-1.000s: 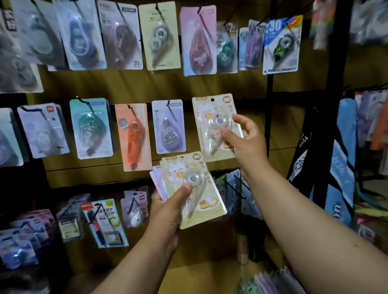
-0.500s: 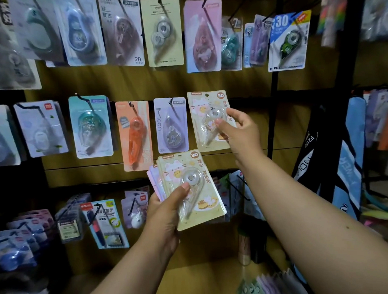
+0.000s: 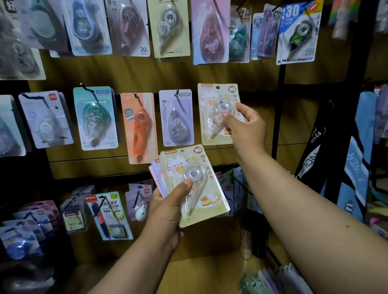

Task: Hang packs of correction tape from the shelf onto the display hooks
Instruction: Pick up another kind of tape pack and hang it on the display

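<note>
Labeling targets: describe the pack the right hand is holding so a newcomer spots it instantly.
Start at the wooden display wall and find its middle row of hanging packs. At that row's right end, just past the lilac pack, the right hand pinches a cream-yellow pack. Only it shows a cartoon cat and a red "30" badge.

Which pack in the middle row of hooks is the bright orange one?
The orange pack, hanging between the teal pack and the lilac pack. It alone has an orange card and an orange dispenser.
</note>
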Demonstrator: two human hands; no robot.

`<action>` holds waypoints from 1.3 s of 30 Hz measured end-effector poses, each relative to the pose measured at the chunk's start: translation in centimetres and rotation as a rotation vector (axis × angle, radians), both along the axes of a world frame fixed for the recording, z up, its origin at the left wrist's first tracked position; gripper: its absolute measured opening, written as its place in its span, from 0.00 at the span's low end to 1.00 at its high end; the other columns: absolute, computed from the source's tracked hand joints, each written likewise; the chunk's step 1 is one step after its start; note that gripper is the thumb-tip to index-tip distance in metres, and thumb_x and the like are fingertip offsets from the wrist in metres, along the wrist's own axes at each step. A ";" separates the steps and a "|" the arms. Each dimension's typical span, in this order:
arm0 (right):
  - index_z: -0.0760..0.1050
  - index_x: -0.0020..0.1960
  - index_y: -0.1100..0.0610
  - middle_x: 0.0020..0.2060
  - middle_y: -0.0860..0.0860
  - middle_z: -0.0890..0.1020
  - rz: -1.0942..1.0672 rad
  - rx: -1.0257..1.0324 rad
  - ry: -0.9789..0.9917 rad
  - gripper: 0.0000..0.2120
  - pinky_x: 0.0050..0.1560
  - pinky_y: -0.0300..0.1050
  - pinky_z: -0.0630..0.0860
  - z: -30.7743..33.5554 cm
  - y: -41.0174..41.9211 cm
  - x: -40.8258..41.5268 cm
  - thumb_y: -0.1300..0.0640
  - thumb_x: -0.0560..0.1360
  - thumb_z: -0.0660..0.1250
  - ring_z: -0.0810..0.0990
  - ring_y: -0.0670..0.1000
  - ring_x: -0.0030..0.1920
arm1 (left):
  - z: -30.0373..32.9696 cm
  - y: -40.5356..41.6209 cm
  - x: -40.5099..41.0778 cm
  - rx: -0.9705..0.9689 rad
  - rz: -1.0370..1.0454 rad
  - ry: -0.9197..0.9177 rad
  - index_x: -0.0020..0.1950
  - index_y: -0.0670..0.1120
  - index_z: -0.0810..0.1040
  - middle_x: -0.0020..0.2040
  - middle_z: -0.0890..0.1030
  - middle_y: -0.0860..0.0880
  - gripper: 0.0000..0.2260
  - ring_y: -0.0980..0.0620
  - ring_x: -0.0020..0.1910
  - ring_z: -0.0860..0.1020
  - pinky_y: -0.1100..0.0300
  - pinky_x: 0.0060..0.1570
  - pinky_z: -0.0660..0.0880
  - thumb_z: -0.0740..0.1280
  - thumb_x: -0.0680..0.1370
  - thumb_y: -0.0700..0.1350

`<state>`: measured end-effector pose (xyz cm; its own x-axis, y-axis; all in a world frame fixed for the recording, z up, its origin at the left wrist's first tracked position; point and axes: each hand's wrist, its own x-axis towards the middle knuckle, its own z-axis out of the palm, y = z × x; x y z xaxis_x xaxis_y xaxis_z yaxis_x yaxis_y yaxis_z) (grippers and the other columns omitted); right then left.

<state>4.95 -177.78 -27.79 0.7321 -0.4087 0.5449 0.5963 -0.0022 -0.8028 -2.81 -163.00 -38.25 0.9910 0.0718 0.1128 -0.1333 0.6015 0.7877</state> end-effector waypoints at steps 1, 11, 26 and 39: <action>0.75 0.64 0.54 0.54 0.47 0.81 -0.002 0.003 0.001 0.21 0.47 0.43 0.82 0.1 0.0 0.0 0.57 0.72 0.72 0.82 0.46 0.52 | -0.1 0.1 0.1 0.005 0.000 0.001 0.65 0.45 0.75 0.52 0.85 0.42 0.28 0.43 0.43 0.85 0.48 0.35 0.82 0.73 0.66 0.42; 0.76 0.64 0.57 0.54 0.50 0.82 0.084 0.025 0.048 0.21 0.43 0.36 0.78 0.9 -0.3 0.8 0.55 0.72 0.72 0.82 0.47 0.51 | -0.4 0.2 0.3 0.001 -0.003 0.007 0.65 0.44 0.75 0.51 0.85 0.42 0.21 0.43 0.42 0.86 0.50 0.33 0.81 0.71 0.72 0.39; 0.61 0.74 0.48 0.66 0.49 0.73 0.120 -0.316 0.264 0.31 0.60 0.50 0.76 -0.3 0.6 5.2 0.50 0.74 0.69 0.74 0.53 0.64 | -0.3 0.5 1.0 0.005 -0.009 0.003 0.66 0.46 0.75 0.52 0.85 0.42 0.25 0.40 0.46 0.85 0.38 0.46 0.80 0.73 0.70 0.42; 0.75 0.44 0.57 0.41 0.53 0.84 0.419 -0.284 0.400 0.19 0.43 0.49 0.80 -6.3 1.4 -5.1 0.48 0.63 0.79 0.82 0.52 0.39 | 0.5 0.1 1.0 0.021 0.017 -0.066 0.67 0.43 0.74 0.56 0.84 0.40 0.29 0.38 0.50 0.84 0.40 0.45 0.80 0.75 0.67 0.41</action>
<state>-0.18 -176.39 -34.09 0.9673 0.0760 0.2421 0.2478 -0.0787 -0.9656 -1.81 -162.90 -37.79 0.9800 0.0859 0.1792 -0.1954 0.5818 0.7895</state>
